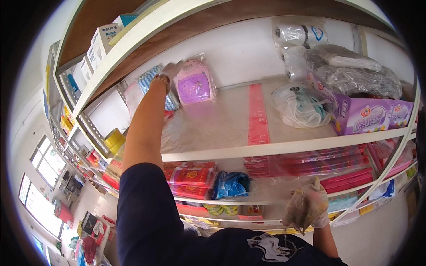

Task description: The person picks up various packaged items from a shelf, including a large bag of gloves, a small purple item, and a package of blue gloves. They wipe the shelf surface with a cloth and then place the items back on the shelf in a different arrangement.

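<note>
My left hand (162, 81) reaches up to the back left of the upper shelf board (219, 123). It is at a plastic-wrapped blue-and-white chevron-patterned item (148, 78); motion blur hides whether the fingers grip it. Just right of it, a pink packet with a purple cloth item (194, 87) leans on the back wall. My right hand (319, 202), in a thin whitish glove, is held low in front of the lower shelves. In it is a soiled, brown-stained cloth (296, 207). A pink-red strip (258, 114) lies across the board.
On the right stand a purple printed carton (366, 114), a clear bag of white and teal items (299, 106) and wrapped bundles (359, 78). Yellow tape rolls (114, 141) sit by the left post. The shelf's front edge (266, 147) crosses below. Red packets (191, 176) fill lower shelves.
</note>
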Tool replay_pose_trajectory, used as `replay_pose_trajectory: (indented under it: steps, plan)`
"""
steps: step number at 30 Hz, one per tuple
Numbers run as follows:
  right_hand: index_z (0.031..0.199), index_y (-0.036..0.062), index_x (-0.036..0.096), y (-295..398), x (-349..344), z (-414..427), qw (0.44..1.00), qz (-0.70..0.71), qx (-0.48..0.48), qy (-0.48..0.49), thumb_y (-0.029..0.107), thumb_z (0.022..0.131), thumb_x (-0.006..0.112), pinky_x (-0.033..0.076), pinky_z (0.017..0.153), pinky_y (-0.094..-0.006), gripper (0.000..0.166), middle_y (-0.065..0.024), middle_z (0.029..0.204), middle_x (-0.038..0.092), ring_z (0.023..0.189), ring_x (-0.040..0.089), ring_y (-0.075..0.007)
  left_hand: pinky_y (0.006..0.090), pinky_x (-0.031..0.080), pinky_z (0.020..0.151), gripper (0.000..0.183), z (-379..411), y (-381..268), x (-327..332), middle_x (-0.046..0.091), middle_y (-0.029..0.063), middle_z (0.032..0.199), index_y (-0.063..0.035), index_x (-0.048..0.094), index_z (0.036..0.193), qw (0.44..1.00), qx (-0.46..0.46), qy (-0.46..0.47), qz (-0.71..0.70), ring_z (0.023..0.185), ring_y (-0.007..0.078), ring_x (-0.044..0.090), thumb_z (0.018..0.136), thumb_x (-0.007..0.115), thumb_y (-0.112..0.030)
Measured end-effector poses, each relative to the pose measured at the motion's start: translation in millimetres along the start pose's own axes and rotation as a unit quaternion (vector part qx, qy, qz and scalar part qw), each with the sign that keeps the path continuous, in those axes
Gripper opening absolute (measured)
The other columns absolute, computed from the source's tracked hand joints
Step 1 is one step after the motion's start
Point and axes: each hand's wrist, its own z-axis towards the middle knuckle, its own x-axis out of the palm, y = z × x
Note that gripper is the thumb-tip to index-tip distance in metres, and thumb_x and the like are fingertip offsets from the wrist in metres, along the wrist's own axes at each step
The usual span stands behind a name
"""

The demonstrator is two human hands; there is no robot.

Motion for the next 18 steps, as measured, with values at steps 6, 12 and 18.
replay_pose_trajectory:
  steps: [6,12,18]
  plan:
    - [0.081,0.0058,0.058,-3.5,6.0,6.3,0.998,-0.052,-0.025,-0.025,0.005,0.077,0.062,0.045,0.054,-0.0241,0.005,-0.0006,0.070,0.059,0.060,0.055,-0.0096,0.0397,0.050,0.080,0.055,-6.2,69.5,32.2,0.047,0.0194,0.122,-0.0009,0.040,0.125,0.991,-0.026,0.073,-0.110,0.105,0.0344,0.052,0.082,0.058,-0.030]
    - [0.081,0.0057,0.060,-21.5,-0.2,10.1,0.989,-0.095,-0.100,-0.049,0.006,0.077,0.061,0.045,0.057,-0.0239,0.005,-0.0006,0.074,0.060,0.064,0.056,-0.0099,0.0470,0.049,0.086,0.072,-13.9,48.0,47.7,0.021,0.0165,0.144,-0.0054,0.026,0.139,0.947,-0.090,0.111,-0.288,0.130,0.0372,0.026,0.087,0.047,-0.051]
    - [0.082,0.0056,0.060,-24.3,7.3,7.5,0.995,-0.053,-0.056,-0.058,0.010,0.077,0.062,0.045,0.058,-0.0238,0.007,-0.0006,0.074,0.059,0.063,0.055,-0.0095,0.0450,0.047,0.083,0.076,2.2,65.1,47.7,0.045,0.0154,0.126,-0.0032,0.041,0.130,0.922,-0.193,0.096,-0.322,0.115,0.0294,0.045,0.078,0.059,-0.055]
